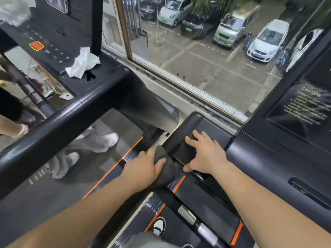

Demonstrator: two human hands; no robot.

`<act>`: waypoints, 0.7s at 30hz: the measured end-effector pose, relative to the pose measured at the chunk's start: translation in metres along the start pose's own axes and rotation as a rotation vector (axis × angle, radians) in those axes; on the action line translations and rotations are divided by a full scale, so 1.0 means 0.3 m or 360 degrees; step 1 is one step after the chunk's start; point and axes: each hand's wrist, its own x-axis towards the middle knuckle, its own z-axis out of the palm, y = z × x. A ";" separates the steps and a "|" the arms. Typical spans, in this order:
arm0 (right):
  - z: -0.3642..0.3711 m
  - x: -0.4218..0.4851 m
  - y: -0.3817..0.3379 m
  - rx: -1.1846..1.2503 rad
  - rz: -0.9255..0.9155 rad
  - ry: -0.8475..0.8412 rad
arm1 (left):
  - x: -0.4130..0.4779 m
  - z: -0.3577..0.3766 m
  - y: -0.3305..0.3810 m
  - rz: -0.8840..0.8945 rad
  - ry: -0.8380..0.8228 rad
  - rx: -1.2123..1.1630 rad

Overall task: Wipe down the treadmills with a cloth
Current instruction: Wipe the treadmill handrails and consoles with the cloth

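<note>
The person's left hand (pixel 150 162) is closed down on a dark cloth (pixel 163 164), pressing it onto the front corner of the right-hand treadmill (pixel 206 199), where the motor cover (pixel 193 142) meets the side rail. The right hand (pixel 206 154), at three o'clock from the cloth, lies flat and spread on the cover, gripping nothing. To wipe well, it should probably keep bracing while the cloth is drawn along the seam with even pressure. A white rag (pixel 82 63) lies on the other treadmill's console (pixel 44 51), at eleven o'clock.
</note>
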 end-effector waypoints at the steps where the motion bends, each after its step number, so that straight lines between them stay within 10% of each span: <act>1: 0.000 0.001 -0.005 0.0006 0.0011 -0.0002 | 0.071 -0.016 0.035 -0.0059 -0.0064 -0.0122; 5: 0.008 0.000 -0.017 0.0066 0.0046 0.0027 | 0.217 -0.026 0.152 -0.0155 -0.0121 -0.0516; 14: 0.017 0.006 -0.013 0.0095 0.0071 0.0010 | -0.089 -0.030 0.038 0.0098 -0.0030 0.0294; 21: 0.013 0.002 -0.006 0.0099 0.0058 0.0070 | 0.164 -0.081 0.147 -0.0077 -0.0288 -0.0640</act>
